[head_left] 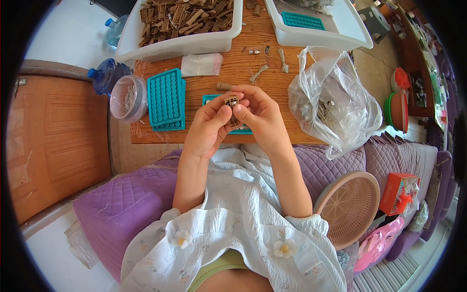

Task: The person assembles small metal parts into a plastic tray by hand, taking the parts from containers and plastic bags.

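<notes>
Above the front edge of the table, both my hands hold one small brown plastic housing (pixel 232 101) with shiny metal bits inside its open face. My left hand (pixel 210 125) pinches it with the thumb from the left. From the right, my right hand (pixel 262 112) grips it with thumb and fingers, partly covering its lower end. Beneath the hands lies a teal tray (pixel 207 99) with small pale pieces in it, mostly hidden. A loose brown housing (pixel 224 86) rests on the table just beyond my fingers.
Left of my hands are stacked teal trays (pixel 165 95), clear bags (pixel 202 64) and a round tub (pixel 129 100). A plastic bag (pixel 335 102) of metal parts lies right. White bins (pixel 194 47) (pixel 321 40) stand behind. Wire bundles (pixel 259 73) and a wooden table (pixel 243 53) show between.
</notes>
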A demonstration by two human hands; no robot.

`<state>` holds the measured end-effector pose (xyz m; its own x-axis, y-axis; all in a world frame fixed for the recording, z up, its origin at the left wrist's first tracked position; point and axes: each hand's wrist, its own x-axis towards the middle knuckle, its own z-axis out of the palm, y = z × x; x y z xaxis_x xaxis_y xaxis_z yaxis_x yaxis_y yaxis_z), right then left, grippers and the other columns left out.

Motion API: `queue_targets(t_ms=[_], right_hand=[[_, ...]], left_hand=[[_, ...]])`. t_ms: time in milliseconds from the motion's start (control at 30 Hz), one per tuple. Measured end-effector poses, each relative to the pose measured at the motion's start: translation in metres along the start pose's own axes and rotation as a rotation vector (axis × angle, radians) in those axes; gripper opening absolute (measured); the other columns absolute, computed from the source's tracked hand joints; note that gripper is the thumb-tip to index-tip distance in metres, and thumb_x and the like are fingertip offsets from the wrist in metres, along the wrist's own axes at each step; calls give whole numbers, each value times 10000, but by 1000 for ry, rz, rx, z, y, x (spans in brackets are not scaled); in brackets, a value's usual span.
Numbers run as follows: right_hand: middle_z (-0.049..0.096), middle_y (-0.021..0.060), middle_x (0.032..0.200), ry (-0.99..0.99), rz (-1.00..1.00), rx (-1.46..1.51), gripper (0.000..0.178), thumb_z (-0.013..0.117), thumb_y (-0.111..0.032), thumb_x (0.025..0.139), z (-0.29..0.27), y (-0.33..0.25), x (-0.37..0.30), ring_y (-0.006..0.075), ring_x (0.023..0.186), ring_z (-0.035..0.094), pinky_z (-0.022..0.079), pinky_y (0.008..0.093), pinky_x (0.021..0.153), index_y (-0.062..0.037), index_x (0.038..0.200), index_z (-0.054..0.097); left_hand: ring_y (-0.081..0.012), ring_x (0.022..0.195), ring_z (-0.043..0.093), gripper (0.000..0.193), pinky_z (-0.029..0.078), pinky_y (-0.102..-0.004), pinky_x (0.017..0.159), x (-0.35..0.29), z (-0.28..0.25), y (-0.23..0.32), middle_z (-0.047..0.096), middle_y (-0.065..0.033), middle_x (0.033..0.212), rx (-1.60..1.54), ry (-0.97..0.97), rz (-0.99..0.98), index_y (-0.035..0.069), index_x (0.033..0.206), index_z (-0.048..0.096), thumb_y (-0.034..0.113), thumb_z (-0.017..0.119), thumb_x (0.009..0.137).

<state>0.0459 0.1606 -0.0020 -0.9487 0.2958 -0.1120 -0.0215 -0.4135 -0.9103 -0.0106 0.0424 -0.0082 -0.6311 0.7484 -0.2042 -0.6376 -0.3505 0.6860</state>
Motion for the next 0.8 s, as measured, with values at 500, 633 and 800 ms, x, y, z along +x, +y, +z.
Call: queue_targets(t_ms=[500,633,800], right_hand=[[529,47,980,-182,-150,43,436,389,-360,879,-17,6,-18,109,872,503,412,243,765,-14,1143,414],[542,69,997,-169,-141,-60,363,438,-264,875,-17,7,-20,115,847,516,420,248,750,-4,1128,424],[577,51,870,-67,-216,-217,285,582,-100,781,-19,6,-20,84,748,526,431,223,660,-4,1039,506]], left_hand=[[-256,1050,484,354,511,-366,750,-1,15,2,462,-121,1158,-238,-169,110,37,1171,369,196,440,862],[-276,1065,467,350,529,-358,721,-2,21,2,442,-121,1173,-257,-110,184,41,1173,364,192,431,865],[-272,1065,466,346,541,-328,691,-4,24,8,446,-124,1165,-190,-76,217,35,1171,367,172,439,861]])
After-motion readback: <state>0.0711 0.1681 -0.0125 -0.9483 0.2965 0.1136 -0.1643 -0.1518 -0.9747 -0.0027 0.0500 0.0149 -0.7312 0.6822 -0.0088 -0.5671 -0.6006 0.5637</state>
